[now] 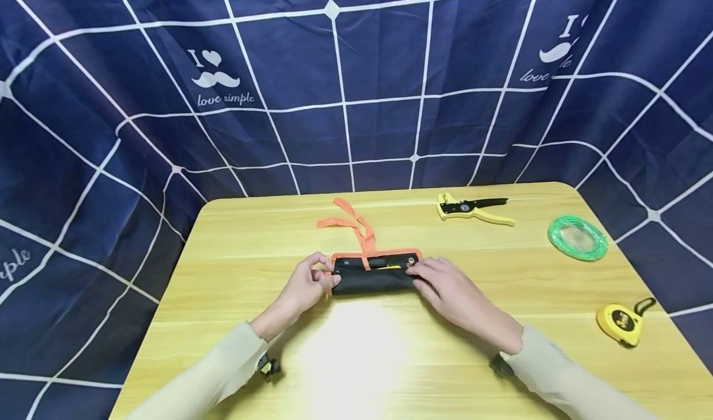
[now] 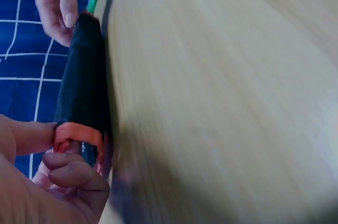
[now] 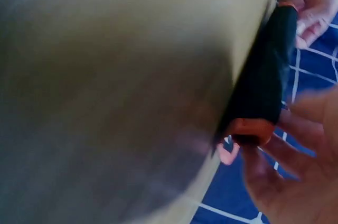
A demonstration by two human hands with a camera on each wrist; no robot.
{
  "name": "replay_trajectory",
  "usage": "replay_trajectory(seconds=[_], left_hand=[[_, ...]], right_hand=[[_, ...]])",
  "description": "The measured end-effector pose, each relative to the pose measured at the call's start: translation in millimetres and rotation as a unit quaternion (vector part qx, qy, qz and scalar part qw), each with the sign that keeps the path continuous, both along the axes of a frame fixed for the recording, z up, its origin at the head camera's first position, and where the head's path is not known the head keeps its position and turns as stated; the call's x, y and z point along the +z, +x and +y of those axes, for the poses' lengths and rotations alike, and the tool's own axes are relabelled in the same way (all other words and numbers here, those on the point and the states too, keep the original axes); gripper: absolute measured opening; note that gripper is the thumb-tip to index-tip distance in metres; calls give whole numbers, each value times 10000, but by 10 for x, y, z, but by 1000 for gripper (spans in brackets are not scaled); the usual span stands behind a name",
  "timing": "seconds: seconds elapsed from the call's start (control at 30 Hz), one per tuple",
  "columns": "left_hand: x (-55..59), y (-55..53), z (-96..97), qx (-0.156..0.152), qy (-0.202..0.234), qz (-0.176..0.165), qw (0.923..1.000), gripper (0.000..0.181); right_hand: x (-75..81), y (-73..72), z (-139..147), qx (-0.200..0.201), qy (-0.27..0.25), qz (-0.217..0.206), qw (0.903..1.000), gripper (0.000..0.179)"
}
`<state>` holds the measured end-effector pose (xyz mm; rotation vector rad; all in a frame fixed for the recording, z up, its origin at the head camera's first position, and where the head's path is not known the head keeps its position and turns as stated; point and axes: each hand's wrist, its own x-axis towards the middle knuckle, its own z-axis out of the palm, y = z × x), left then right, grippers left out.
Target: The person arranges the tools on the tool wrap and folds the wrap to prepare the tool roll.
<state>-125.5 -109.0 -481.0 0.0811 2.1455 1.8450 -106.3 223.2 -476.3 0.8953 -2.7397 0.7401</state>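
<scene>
A black fabric tool roll (image 1: pixel 373 282) with orange edging lies partly rolled at the middle of the table, its orange ties (image 1: pixel 364 237) stretching toward the back. Along its upper opening show a black ribbed handle (image 1: pixel 377 261) and a sliver of something yellow (image 1: pixel 393 266). My left hand (image 1: pixel 305 285) pinches the left end between thumb and fingers; in the left wrist view the thumb presses by the orange trim (image 2: pixel 79 130). At the opposite end my right hand (image 1: pixel 453 290) grips the roll, fingers at its edge; the right wrist view shows them around the orange-trimmed end (image 3: pixel 252 127).
Yellow-and-black wire strippers (image 1: pixel 468 208) lie at the back right of the wooden table (image 1: pixel 239 253). Farther right are a green coil (image 1: pixel 559 237) and a yellow tape measure (image 1: pixel 619 323) with a black strap. A dark blue gridded curtain (image 1: pixel 384 55) surrounds the table's back and sides.
</scene>
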Motion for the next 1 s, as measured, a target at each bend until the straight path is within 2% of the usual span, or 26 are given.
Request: replay_trajectory(seconds=[0.13,0.23,0.3,0.37,0.47,0.57,0.67,0.8,0.93,1.0], left_hand=[[30,-41,-13,-40,223,-430,9988,17],[52,-87,-10,-89,358,-710,9968,15],[59,-106,-1,-65,404,-778,9961,10],[51,-112,13,8,333,-698,9970,6],[13,-88,27,13,22,-295,9996,9],[-27,-39,24,-281,-514,236,9980,21],[-51,4,15,-602,-1141,858,9879,38],[-64,0,8,-631,-1747,1640,9688,47],[-42,-31,8,-529,-1921,2009,9591,44],[-26,-42,6,-497,-1936,2060,9579,41]], right_hand=[[35,-6,37,10,73,-452,9990,42],[49,-82,57,50,10,-656,9978,37],[58,-144,74,60,-109,-861,9962,33],[64,-208,92,80,-251,-1129,9933,32],[57,-285,116,5,-520,-1582,9860,32],[43,-334,120,-95,-781,-1823,9801,31],[34,-373,100,-185,-996,-1865,9772,23],[33,-422,76,-254,-1170,-1974,9730,20],[12,-474,78,-341,-1411,-2448,9586,24],[2,-498,79,-416,-1562,-2717,9487,25]])
